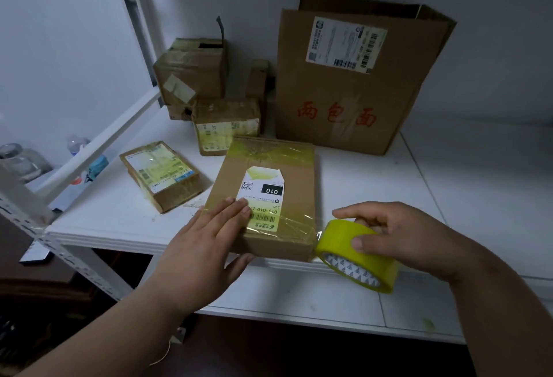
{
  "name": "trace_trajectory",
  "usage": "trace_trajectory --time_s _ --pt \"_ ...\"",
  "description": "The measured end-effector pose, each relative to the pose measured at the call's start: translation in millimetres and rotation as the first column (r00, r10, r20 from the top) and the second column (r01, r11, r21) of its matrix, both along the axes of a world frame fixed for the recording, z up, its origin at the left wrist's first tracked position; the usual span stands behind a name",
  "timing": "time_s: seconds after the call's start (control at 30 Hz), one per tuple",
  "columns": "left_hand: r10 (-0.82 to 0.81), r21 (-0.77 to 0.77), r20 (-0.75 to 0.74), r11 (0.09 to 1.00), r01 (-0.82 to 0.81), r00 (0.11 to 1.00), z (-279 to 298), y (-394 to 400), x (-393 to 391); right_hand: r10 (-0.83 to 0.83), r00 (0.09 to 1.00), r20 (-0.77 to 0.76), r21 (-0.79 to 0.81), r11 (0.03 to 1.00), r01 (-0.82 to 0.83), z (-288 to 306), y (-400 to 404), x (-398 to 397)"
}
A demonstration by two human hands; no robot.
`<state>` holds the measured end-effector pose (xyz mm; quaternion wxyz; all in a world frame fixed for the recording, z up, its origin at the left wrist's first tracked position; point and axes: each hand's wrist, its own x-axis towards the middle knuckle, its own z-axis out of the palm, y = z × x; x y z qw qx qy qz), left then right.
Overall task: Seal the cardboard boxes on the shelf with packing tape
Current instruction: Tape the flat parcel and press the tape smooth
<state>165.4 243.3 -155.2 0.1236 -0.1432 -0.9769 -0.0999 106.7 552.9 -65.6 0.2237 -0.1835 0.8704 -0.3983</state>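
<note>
Box at shelf front edge, pressed flat under open left hand. Roll pinched in right hand grip, just right of box, tape stretched between. Box judged light, stiff; film thin, sticky, easily wrinkled.

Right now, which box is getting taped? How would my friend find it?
Look at the white shelf. At its front edge lies a flat box, pressed by the left hand. Only it has a "010" label, with the yellow tape roll beside it.
</note>
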Motion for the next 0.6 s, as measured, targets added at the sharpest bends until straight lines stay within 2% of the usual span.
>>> trace_trajectory --time_s 0.13,0.2,0.27,0.33,0.4,0.47,0.6 --pt "-0.006 0.052 -0.067 0.999 0.010 0.998 0 4 2 -0.106 0.994 0.027 -0.103 0.989 0.109 -4 4 1" --pt "0.057 0.190 -0.110 0.981 -0.035 0.992 1 11 5 -0.148 0.987 0.056 -0.139 0.978 0.155 -8 5 1" --pt "0.230 0.420 -0.069 0.889 -0.181 0.971 7 21 6 -0.166 0.980 0.108 -0.164 0.970 0.182 -10 2 3" --pt "0.365 0.581 0.069 0.742 -0.335 0.928 13 27 2 -0.191 0.969 0.158 -0.156 0.964 0.215 -12 -4 4" --pt "0.429 0.656 0.195 0.612 -0.442 0.882 18 24 -5 -0.213 0.965 0.153 -0.102 0.968 0.230 -12 -9 3" --pt "0.431 0.685 0.272 0.541 -0.488 0.860 20 17 -7 -0.218 0.965 0.142 -0.068 0.971 0.230 -10 -14 3" --pt "0.317 0.663 0.313 0.602 -0.445 0.895 20 13 -2 -0.162 0.973 0.165 -0.020 0.986 0.168 -6 -15 9"
